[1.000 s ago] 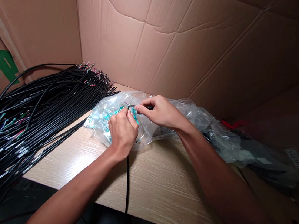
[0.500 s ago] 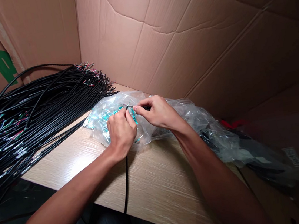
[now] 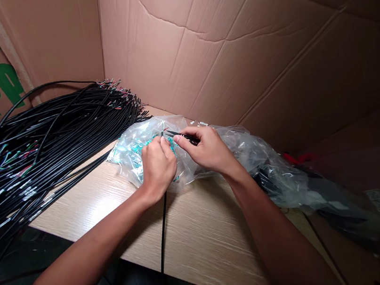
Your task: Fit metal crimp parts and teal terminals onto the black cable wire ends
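My left hand (image 3: 158, 168) is closed around a thin black cable (image 3: 163, 234), which trails down from it over the table edge. Its fingertips rest among teal parts (image 3: 137, 146) inside a clear plastic bag (image 3: 131, 153). Just to the right, my right hand (image 3: 209, 150) pinches a slim black piece (image 3: 184, 136), whose exact kind I cannot tell. Its tip points towards fine wires (image 3: 163, 130) rising near my left hand. The cable's end is hidden by my fingers.
A large heap of black multi-core cables (image 3: 49, 135) with stripped coloured ends lies on the light wood table (image 3: 93, 209) at left. Creased cardboard walls (image 3: 196, 41) stand behind. Another plastic bag (image 3: 277, 177) spreads to the right, with a red item (image 3: 294, 158) beyond.
My right hand has shifted slightly right, and the slim black piece now shows clearly between it and the left hand. My left hand stays in nearly the same place.
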A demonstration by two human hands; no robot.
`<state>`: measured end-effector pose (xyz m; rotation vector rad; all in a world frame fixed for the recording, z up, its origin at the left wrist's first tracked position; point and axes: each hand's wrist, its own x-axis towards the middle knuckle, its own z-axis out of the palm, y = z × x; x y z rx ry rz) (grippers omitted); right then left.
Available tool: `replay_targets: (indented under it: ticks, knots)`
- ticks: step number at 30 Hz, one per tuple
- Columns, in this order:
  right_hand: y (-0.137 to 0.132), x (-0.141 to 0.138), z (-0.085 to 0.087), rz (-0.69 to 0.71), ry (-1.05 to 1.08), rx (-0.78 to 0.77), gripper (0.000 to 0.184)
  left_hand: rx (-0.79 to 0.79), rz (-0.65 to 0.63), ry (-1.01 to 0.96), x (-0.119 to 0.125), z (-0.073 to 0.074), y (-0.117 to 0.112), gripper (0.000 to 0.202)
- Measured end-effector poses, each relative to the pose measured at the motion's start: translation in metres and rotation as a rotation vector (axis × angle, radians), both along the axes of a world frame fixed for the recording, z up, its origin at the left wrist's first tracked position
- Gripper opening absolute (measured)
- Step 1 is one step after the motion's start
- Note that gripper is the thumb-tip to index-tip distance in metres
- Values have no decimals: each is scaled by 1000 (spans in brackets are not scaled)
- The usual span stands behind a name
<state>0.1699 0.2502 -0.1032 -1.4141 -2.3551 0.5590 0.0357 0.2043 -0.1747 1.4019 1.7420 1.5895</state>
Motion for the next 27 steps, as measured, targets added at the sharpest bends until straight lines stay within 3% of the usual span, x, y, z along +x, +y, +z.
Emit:
replay_targets:
  ticks: [27]
  knots:
    - [8,9,-1,58,65,-45,79,44,-190,-422,3,3,2,36]
